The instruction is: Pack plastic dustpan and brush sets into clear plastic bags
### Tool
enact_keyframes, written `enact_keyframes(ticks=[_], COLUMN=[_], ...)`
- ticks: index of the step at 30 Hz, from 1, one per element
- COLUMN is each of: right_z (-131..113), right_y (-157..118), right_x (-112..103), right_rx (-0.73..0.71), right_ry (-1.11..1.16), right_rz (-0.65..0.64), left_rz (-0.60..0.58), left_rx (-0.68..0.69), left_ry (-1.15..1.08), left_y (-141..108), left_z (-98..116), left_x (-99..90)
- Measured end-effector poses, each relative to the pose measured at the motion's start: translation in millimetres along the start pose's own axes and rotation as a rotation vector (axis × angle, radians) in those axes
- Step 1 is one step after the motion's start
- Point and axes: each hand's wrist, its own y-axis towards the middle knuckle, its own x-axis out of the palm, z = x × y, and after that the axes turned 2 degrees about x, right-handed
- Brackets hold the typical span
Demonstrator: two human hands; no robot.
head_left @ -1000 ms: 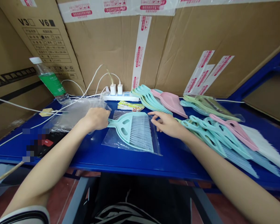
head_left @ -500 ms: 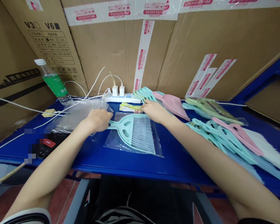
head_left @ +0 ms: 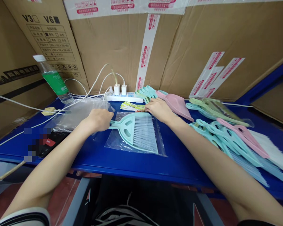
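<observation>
Across the blue bench point(head_left: 141, 166), a mint brush-and-dustpan set point(head_left: 129, 131), smooth plastic with stiff bristles, lay on or inside a crinkled clear bag point(head_left: 113, 145); the left hand point(head_left: 99, 120) clenched its handle. Beyond, the right hand point(head_left: 159, 108) had moved from beside the bristles to thin printed cards point(head_left: 129, 106), bringing them within reach; its grip was hidden. Behind rested a curved pink dustpan point(head_left: 179, 105).

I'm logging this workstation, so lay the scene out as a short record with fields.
surface: blue table
left hand: closed on the handle end of a turquoise brush set
right hand: fingertips at the right end of printed cards; grip unclear
beyond cards: white power strip
far left: bottle, green label
right side: pile of brushes
</observation>
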Motion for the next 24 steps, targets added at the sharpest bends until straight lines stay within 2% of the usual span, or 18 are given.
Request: enact_keyframes(ticks=[4,8,13,17,20,22,24], right_z=[3,5,-4,-10,-4,2,6], right_y=[-5,-24,-67,-90,-96,-97,-99], right_x=[-15,-35,-39,-34,-29,-23,-15], right_rx=[0.005,-0.081,-0.210,-0.242,-0.151,-0.036,0.050], right_ry=[0.008,0.033,0.079,0.325,0.571,0.618,0.565], right_rz=[0.044,0.164,0.132,0.081,-0.009,0.020,0.072], left_rz=[0.005,0.024,0.001,-0.011,-0.004,0.005,0.008], left_rx=[0.018,0.011,0.017,0.017,0.018,0.017,0.009], left_ry=[0.003,-0.011,0.022,0.039,0.027,0.018,0.013], left_y=[1,2,2,2,2,2,2], left_z=[-1,-2,-1,0,0,0,0], left_x=[0.5,1.3,0.7,-0.4,-0.6,-0.4,-0.2])
